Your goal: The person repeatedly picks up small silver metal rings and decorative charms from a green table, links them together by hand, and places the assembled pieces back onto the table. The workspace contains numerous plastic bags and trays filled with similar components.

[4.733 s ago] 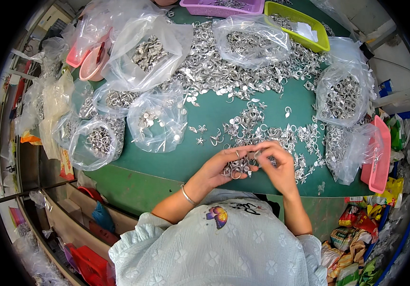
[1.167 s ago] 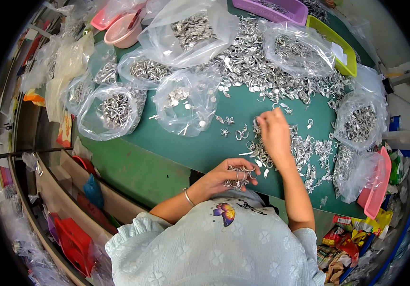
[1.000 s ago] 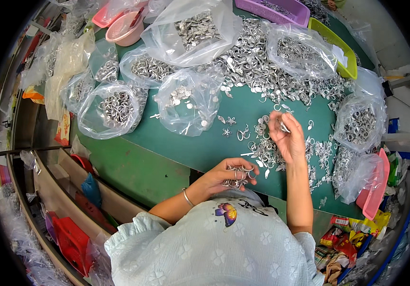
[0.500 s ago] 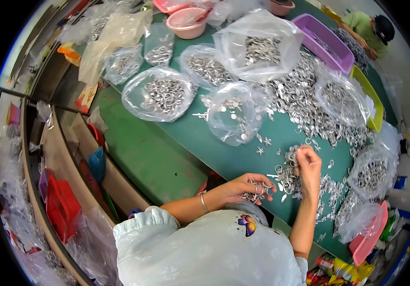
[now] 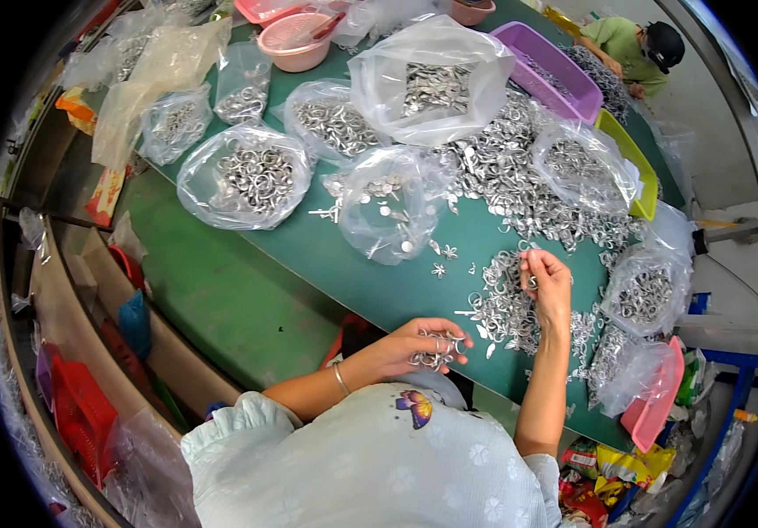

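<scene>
My left hand (image 5: 393, 353) is cupped, palm up, at the table's near edge, its fingers curled around a bunch of silver metal rings (image 5: 436, 352). To its right, my right hand (image 5: 551, 283) pinches a metal ring (image 5: 528, 247) between thumb and fingertips, just above the table. Under and left of that hand lies a loose heap of small silver pieces (image 5: 504, 304), mostly rings. A few flower-shaped pieces (image 5: 438, 270) lie singly beyond it.
Open clear bags of rings (image 5: 260, 172) and flat pieces (image 5: 379, 233) stand across the green table (image 5: 326, 264). A large silver pile (image 5: 520, 176) spreads behind, beside a purple basin (image 5: 577, 92) and a green tray (image 5: 630, 158). A pink tray (image 5: 656, 396) sits at right; another person (image 5: 625, 44) works far right.
The whole view has swung, so everything sits further left. My right hand has shifted slightly away from the small heap, showing a ring at its fingertips. My left hand keeps its bunch.
</scene>
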Motion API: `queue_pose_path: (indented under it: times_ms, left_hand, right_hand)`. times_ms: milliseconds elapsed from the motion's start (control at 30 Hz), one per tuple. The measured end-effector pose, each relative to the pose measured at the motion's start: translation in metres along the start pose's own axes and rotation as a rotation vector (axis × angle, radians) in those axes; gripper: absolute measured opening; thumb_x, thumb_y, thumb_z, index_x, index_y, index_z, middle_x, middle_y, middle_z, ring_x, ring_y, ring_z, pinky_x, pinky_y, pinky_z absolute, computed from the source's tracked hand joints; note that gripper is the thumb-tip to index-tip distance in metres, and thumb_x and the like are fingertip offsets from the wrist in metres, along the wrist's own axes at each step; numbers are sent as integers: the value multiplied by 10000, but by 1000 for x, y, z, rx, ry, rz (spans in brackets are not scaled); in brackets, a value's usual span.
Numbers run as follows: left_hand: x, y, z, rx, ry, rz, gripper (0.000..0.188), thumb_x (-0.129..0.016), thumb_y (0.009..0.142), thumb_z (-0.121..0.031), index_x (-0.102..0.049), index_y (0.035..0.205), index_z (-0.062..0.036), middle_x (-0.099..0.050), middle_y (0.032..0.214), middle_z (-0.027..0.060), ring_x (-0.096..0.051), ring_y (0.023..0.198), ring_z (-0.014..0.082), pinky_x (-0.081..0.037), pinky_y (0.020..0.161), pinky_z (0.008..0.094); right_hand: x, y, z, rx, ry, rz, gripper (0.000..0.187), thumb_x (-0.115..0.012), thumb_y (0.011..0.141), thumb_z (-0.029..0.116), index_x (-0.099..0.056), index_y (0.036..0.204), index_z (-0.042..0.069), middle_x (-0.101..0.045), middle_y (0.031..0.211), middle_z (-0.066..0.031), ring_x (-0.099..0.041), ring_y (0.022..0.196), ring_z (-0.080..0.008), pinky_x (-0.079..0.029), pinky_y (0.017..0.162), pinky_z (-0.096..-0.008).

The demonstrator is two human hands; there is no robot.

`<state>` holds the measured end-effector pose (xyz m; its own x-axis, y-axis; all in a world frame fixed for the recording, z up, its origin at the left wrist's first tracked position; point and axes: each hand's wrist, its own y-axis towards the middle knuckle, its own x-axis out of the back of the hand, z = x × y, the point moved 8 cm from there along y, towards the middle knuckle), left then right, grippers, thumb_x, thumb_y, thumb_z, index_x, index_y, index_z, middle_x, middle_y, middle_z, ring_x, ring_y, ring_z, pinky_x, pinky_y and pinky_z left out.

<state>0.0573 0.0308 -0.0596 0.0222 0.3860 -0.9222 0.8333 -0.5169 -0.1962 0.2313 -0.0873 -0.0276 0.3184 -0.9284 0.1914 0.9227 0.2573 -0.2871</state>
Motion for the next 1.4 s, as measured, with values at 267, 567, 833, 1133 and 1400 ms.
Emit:
queue_pose_path:
  times_ms: [267,567,833,1133,1400]
  left_hand:
    - [0,3,-6,1,5,-45,220,-567,813,-89,-521,1027,-60,-522,1094,104,-554,942,182,-494,710,277]
    - [4,6,-4,-1,7,-55,239,-574,811,-92,-512,1039,-55,-516,1109,102,-550,943,180,-490,724,282]
    - [2,12,-6,7,7,-61,231,-574,812,-95,-517,1034,-66,-516,1109,92,-540,928,160,-481,727,276]
    - [4,13,-3,29,25,-71,247,-584,811,-107,-517,1044,-62,-515,1113,87,-540,931,159,-481,743,289]
    - [5,13,-3,4,28,-78,252,-587,812,-113,-516,1046,-56,-512,1115,90,-540,927,159,-487,739,287]
  right_hand:
    - [-1,-2,15,298,-605,-185,171,-639,763,138,-618,866,3,-516,617,-19,-427,494,-123,-352,470,-280]
    - [-19,7,41,466,-754,-87,92,-650,696,51,-632,784,32,-565,778,-84,-555,672,-212,-433,596,-300]
    - [19,10,1,202,-323,-104,130,-585,810,77,-610,763,-42,-548,729,4,-417,523,-48,-308,453,-206]
    - [-11,13,15,241,-109,-67,79,-634,775,90,-606,794,19,-435,560,74,-350,523,3,-255,452,-171]
    - [-87,31,43,554,-709,-72,216,-686,698,91,-597,878,11,-494,689,-94,-500,579,-216,-409,535,-318]
